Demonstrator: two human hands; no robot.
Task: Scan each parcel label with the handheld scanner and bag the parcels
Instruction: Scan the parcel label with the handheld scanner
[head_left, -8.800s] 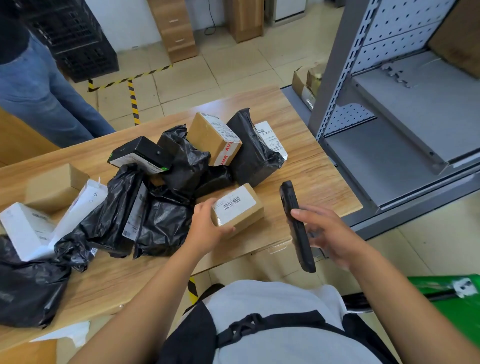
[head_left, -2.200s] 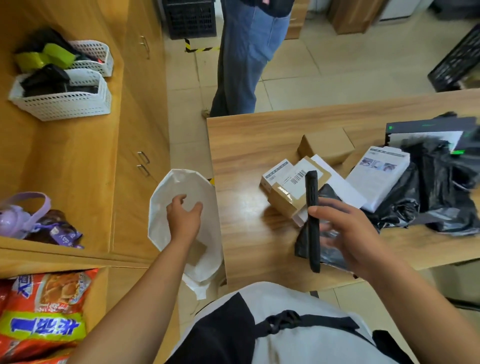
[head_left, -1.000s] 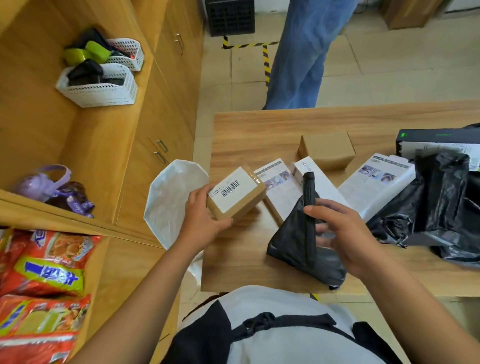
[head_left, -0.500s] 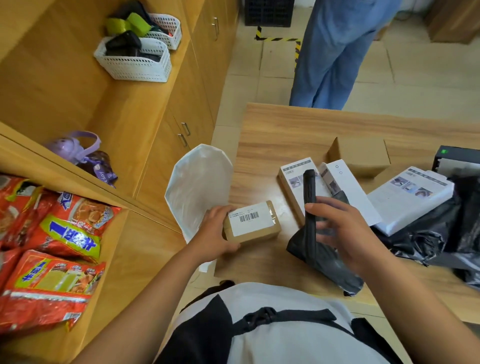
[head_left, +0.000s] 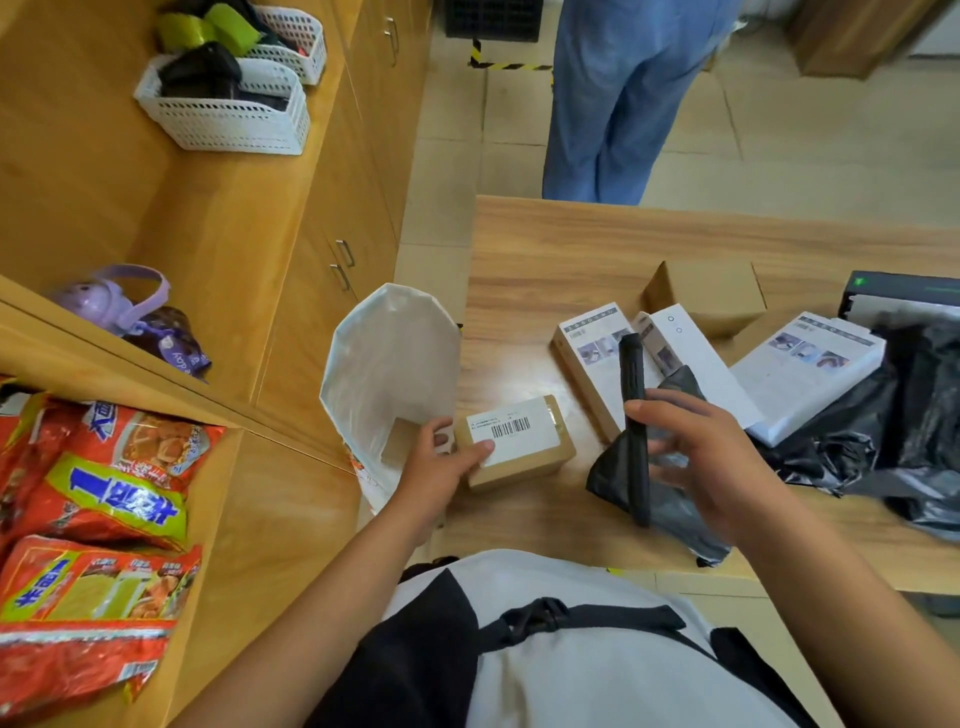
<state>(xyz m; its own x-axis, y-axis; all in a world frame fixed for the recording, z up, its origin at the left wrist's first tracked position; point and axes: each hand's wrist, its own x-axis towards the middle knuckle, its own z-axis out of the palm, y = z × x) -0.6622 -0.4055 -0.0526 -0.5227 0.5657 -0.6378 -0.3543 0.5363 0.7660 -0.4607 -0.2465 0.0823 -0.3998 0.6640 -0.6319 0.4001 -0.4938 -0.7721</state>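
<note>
Brown cardboard parcel (head_left: 519, 457), bearing a white barcode label on its upper face, lay at the near left edge of the wooden table (head_left: 545, 249). The left hand (head_left: 436, 473) gripped its left end, thumb pressed on the label's corner and fingers curled round the side. Whether the parcel rested on the tabletop or was held just above it could not be told. Just beside it, off the table's left edge, stood an open white bag (head_left: 384, 353), in which one small brown parcel (head_left: 397, 441) was visible.

The right hand (head_left: 717, 467) held the black handheld scanner (head_left: 635, 415) on edge, thumb across its near side and fingers loosely curled behind it. The scanner stood to the right of the labelled parcel, apart from it, over a dark grey plastic mailer (head_left: 675, 509).

Behind the scanner lay three white cartons (head_left: 810, 374), a plain cardboard box (head_left: 706, 296), a black box (head_left: 904, 291) and crumpled black plastic mailers (head_left: 914, 415). A second person in blue jeans (head_left: 613, 104) stood beyond the table. Wooden shelving at left carried white baskets (head_left: 228, 119), a purple bottle (head_left: 109, 301) and red snack packets (head_left: 93, 499).
</note>
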